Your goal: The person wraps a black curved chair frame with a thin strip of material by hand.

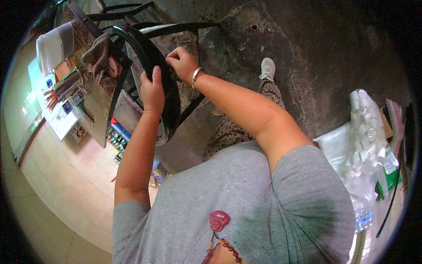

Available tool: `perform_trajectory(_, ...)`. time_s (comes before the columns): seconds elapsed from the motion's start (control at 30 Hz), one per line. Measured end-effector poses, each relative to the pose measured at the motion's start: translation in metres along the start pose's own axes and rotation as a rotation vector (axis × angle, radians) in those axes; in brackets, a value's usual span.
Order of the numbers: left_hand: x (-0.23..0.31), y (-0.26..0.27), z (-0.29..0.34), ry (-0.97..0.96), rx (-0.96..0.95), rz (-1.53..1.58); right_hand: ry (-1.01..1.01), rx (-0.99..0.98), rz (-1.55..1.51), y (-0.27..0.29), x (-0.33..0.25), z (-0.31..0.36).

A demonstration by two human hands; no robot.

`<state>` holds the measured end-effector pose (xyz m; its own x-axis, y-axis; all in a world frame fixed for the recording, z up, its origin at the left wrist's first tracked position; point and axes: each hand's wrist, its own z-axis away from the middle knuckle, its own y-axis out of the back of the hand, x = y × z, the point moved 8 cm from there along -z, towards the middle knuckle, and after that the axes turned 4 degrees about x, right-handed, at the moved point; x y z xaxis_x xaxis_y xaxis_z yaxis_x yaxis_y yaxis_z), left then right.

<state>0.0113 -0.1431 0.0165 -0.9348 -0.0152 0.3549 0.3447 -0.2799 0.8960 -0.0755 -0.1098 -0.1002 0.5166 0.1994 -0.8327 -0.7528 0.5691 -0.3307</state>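
A broad black curved band (pixel 172 105) stands in front of me, its upper arc running to the far left. My left hand (pixel 152 94) is closed on the band's near edge, thumb pointing up along it and the other fingers largely hidden. Across the band, on its right side, my right hand (pixel 184 66) has thumb and forefinger pinched together close to the black surface. Whatever lies between those fingertips is too small to make out. A silver bangle (pixel 196 78) circles my right wrist.
Dark metal bars (pixel 189 27) extend behind the band. At left, a wooden board (pixel 97 103) carries a brown cloth (pixel 99 59) and a white container (pixel 55 46). Several small bottles (pixel 118 143) sit below it. Clear plastic bags (pixel 365 145) are piled at right on the dark floor (pixel 334 66).
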Motion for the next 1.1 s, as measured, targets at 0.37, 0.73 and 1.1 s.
perform_trajectory(0.37, -0.022, -0.002, -0.006, -0.092, 0.065, 0.058, -0.019, -0.236, 0.350, -0.019, 0.067, 0.182)
perform_trajectory(0.73, -0.046, -0.024, -0.017, 0.010, -0.194, 0.554, 0.521, 0.201, 0.347, -0.011, 0.008, 0.162)
perform_trajectory(1.1, -0.056, -0.037, -0.027, -0.001, -0.245, 0.556, 0.442, 0.326, 0.531, -0.004, -0.040, 0.094)
